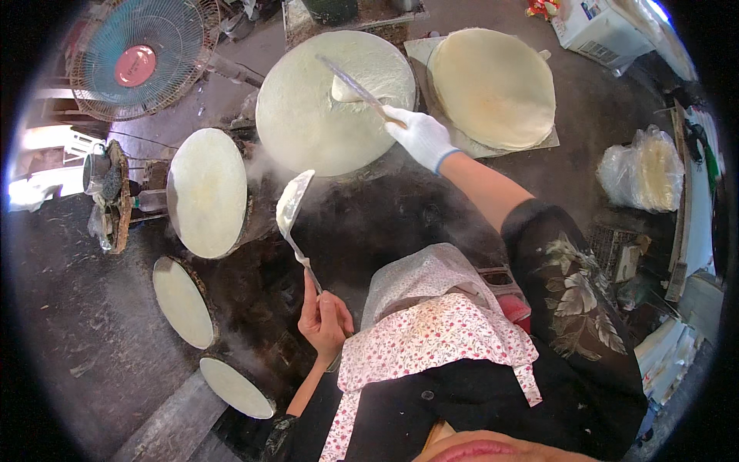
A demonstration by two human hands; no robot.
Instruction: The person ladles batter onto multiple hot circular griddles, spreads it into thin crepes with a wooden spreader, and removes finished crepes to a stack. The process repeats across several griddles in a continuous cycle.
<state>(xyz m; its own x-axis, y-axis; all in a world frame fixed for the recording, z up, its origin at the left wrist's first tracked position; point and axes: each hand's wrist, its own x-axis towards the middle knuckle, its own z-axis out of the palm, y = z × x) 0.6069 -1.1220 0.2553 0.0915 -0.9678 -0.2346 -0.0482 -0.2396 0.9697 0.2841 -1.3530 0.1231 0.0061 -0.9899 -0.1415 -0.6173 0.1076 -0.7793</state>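
My left hand [326,322] is bare and closed round the handle of a ladle [290,204], whose bowl is coated with white batter. The ladle is held up just off the near edge of a large round griddle [308,127] covered in pale batter. My right hand [425,140], in a white glove, grips a long, flat spatula [356,86] by its wooden end. The blade reaches over the griddle, across a thick white mound of batter [343,91]. Beside the right hand lies a stack of thin round pancakes [493,88] on a pale board [419,52].
Three more round griddles with pale tops [206,192], [183,302], [236,387] curve down the left side. Steam drifts around them. A standing fan [142,65] is at the upper left. Bagged pancakes [645,171] sit at the right, and a white box [600,32] stands at the upper right.
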